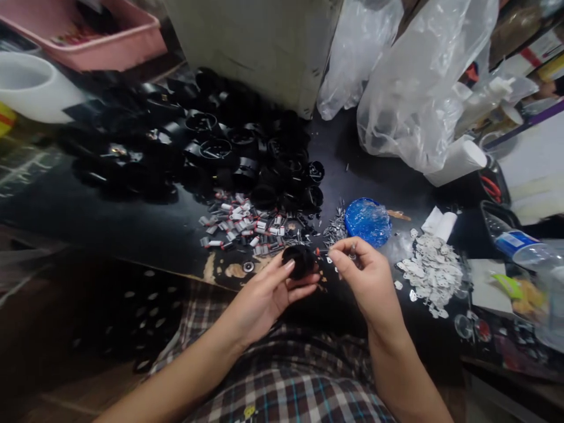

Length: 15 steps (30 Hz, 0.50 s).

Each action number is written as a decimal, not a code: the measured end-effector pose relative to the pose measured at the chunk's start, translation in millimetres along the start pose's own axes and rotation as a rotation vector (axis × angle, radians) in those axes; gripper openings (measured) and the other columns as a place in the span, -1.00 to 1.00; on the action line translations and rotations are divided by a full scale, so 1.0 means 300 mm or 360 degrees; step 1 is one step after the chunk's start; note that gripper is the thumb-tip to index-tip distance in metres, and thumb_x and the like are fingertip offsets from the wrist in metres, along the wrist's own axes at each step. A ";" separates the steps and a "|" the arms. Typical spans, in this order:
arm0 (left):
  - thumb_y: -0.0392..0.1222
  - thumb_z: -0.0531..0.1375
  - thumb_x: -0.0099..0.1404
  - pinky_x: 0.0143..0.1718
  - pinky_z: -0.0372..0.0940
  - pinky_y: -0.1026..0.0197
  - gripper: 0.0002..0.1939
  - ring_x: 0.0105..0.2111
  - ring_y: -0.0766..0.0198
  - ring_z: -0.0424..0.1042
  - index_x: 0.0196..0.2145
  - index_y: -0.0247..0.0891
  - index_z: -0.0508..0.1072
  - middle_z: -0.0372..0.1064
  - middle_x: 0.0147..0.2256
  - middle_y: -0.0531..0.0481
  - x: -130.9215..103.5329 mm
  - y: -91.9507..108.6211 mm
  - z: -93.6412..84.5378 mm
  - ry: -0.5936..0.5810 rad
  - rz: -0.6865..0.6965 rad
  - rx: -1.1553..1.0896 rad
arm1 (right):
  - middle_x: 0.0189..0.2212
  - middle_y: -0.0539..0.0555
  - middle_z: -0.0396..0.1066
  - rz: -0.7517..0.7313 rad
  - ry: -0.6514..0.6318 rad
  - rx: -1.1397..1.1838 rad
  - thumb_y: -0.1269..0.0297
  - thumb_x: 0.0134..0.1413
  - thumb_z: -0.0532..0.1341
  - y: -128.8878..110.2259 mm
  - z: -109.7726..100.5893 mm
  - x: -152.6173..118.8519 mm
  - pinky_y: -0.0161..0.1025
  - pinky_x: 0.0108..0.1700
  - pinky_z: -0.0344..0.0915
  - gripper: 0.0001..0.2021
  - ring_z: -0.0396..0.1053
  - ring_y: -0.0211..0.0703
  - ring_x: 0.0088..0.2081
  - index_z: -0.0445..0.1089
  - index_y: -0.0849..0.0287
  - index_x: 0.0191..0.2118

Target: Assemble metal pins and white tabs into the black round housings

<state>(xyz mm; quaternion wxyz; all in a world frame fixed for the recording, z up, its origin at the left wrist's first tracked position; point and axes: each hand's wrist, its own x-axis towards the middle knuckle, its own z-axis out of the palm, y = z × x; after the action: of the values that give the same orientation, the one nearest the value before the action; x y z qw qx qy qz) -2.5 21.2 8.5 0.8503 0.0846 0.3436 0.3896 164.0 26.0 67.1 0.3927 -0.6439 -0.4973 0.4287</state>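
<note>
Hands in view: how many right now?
2: the left hand holding a round black part, and the right hand beside it, pinching a small thin piece. No others show.

The black round plastic cup [298,262] fills the left hand's [269,292] grip; beyond that grip, grey cylinders with red bands [244,224]; rightward, a blue round dish [349,219]; below, brown-and-white plaid cloth [299,396]

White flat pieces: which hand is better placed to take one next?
Right, probably. The right hand is nearer the white flat pieces, though it pinches a small thin part; the left hand is farther away and holds the black round part.
</note>
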 end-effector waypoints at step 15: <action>-0.10 0.26 0.29 -0.06 0.43 0.23 -0.75 0.00 0.16 0.43 -0.07 -0.02 0.50 0.44 0.02 0.04 -0.021 -0.026 -0.053 0.0088 0.0464 0.0608 | -0.40 -0.04 0.48 -0.0426 -0.0071 -0.0658 0.28 0.17 0.25 -0.019 0.020 -0.035 -0.17 -0.16 0.24 -0.94 0.38 -0.20 -0.33 0.46 0.07 -0.32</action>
<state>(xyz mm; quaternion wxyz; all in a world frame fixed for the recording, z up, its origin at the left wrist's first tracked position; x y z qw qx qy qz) -11.1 9.5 -3.4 0.7439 0.2819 0.4183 0.4384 155.2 17.5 72.0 0.2949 -0.6293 -0.6639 0.2760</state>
